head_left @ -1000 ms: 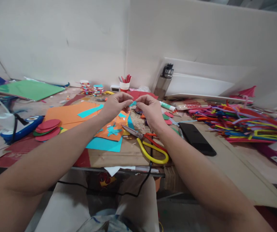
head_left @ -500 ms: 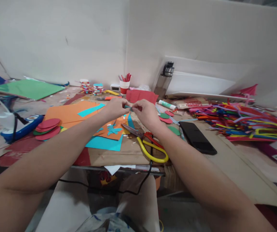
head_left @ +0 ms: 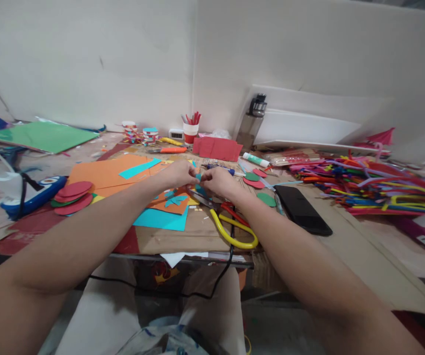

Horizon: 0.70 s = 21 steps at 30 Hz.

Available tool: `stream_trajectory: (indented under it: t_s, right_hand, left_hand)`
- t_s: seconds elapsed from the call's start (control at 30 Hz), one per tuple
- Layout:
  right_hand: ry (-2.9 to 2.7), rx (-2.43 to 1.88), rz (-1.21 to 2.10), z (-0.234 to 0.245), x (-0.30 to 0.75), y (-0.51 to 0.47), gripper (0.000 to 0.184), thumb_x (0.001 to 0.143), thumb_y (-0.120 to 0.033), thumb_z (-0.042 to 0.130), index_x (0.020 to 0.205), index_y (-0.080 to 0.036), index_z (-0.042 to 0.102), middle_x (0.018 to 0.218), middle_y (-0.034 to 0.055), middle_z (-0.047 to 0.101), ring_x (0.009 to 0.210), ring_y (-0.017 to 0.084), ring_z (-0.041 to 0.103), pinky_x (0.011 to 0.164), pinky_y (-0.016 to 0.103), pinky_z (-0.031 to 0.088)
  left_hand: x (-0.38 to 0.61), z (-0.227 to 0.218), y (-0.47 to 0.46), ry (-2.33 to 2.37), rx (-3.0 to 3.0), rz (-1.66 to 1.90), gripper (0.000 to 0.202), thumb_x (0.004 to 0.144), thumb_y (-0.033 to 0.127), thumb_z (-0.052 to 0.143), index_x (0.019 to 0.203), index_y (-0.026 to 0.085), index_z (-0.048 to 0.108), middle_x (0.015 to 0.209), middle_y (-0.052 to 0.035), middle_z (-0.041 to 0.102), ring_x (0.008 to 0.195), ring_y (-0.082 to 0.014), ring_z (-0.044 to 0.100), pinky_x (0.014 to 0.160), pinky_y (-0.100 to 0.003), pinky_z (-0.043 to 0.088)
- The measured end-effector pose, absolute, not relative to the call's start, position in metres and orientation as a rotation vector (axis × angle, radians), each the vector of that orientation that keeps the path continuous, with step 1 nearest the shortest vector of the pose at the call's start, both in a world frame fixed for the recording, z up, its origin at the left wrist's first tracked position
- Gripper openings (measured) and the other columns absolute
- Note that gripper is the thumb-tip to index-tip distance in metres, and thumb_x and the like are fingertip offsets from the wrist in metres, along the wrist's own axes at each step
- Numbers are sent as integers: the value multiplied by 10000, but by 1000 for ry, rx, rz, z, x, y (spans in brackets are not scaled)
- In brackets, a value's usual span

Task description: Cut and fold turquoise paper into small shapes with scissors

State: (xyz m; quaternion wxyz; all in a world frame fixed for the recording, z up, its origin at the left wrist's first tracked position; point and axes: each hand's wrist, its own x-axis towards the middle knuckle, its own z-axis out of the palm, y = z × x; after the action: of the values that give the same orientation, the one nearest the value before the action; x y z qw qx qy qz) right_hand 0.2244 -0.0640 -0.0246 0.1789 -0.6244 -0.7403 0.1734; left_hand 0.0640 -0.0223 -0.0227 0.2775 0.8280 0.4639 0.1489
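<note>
A small piece of blue paper [head_left: 198, 177] is pinched between my two hands, above the middle of the worktable. My left hand [head_left: 180, 175] closes on its left side, and my right hand [head_left: 218, 181] has its fingers closed at the right side. Just below my hands lie scissors [head_left: 230, 227] with yellow handles, their blades partly behind my right hand. Under my left hand are orange paper sheets [head_left: 101, 175], blue paper scraps [head_left: 175, 200] and a blue sheet [head_left: 162, 220]. Beyond my right hand is a dark blue pen-like tool [head_left: 225, 170].
Paper circles [head_left: 75, 190] lie at the left by a blue boat-shaped holder [head_left: 36, 197]. To the right are a black phone [head_left: 303, 209], a glue stick [head_left: 255, 159] and many pipe cleaners [head_left: 375, 185]. A bottle [head_left: 251, 123] and a cup of red sticks [head_left: 191, 132] stand behind.
Both hands have come down slightly toward the table with the blue paper between them. The red paper and the blue pen-like tool behind them show more now.
</note>
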Motion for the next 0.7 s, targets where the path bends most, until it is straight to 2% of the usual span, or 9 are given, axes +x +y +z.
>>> stream_trajectory:
  t_s: [0.23,0.4,0.47,0.6,0.7]
  right_hand:
    - [-2164,-1775,352,-24,223,-62,160,790,-164,601,746,-144,754,633,18,659,613,119,545,612,234,375]
    - [-1966,-1626,426,-23,223,-59,128,791,-176,585,681,-152,644,636,-4,601,616,109,504,574,225,362]
    - [-1764,-1479,612,-23,223,-57,130,818,-235,587,709,-165,596,672,-7,595,628,105,514,582,214,398]
    - [-1370,-1098,964,-21,221,-55,276,884,-458,547,845,-185,567,771,11,610,659,99,563,617,220,469]
    - [-1378,-943,924,-18,217,-60,276,856,-446,604,945,-187,577,821,11,624,711,99,585,651,223,487]
  left_hand:
    - [66,-18,-23,1262,2271,490,121,659,191,654,543,155,647,499,20,560,514,-112,463,508,-252,284]
    - [60,-14,-19,1175,1961,687,139,676,219,729,578,142,668,515,-6,600,501,-105,512,523,-237,368]
    - [58,-13,-16,1013,1679,820,152,713,176,723,590,125,650,537,-22,614,493,-85,522,527,-216,410]
    - [59,-8,-12,712,1069,1060,132,803,84,656,674,97,634,597,-12,615,497,-32,525,496,-140,418]
    - [62,-3,-13,591,815,1131,154,869,85,599,718,91,622,648,-9,628,486,-4,512,470,-104,406]
